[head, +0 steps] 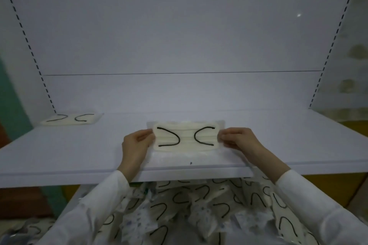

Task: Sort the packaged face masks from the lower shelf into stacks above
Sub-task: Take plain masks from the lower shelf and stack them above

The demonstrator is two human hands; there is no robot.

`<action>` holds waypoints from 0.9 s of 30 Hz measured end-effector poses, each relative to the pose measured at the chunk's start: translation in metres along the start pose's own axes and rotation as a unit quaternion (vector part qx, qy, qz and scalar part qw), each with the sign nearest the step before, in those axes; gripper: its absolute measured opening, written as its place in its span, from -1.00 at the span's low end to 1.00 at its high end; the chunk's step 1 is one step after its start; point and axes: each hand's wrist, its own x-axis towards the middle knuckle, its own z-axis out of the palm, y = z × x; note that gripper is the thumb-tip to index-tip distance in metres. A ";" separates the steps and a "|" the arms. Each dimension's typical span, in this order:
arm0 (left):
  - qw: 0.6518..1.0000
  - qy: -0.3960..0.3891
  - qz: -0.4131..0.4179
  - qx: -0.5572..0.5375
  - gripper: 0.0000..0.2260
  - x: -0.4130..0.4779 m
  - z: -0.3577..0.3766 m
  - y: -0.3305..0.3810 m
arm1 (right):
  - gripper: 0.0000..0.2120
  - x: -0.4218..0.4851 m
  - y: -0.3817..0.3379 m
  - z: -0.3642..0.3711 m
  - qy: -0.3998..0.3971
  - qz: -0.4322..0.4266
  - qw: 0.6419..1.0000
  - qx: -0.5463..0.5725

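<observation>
A cream packaged face mask [186, 137] with black ear loops lies flat on the upper shelf [79, 151], near its front edge. My left hand [136, 141] pinches the packet's left end. My right hand [238, 138] pinches its right end. Another packaged mask [71, 119] lies at the shelf's back left corner. On the lower shelf, a loose heap of several packaged masks [189, 205] spreads under my arms; some are cream with black loops, some have a blue print.
The white back panel [179, 36] rises behind the upper shelf, with slotted uprights [29, 45] at both sides. The shelf's front lip [59, 180] overhangs the heap below. A green and brown surface shows at far left.
</observation>
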 end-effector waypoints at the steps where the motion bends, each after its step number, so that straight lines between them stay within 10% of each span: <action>1: 1.000 -0.001 -0.002 -0.009 -0.86 -0.001 0.000 0.001 | -0.89 0.000 0.001 -0.001 0.002 -0.003 1.000 -0.004; 13: 0.996 0.082 0.029 0.028 -0.79 -0.013 -0.031 0.008 | -0.86 0.000 -0.010 0.038 0.016 -0.094 0.991 -0.097; 27: 0.976 0.166 0.104 0.100 -0.89 0.001 -0.233 0.002 | -0.89 -0.027 -0.038 0.231 -0.036 -0.134 0.979 -0.147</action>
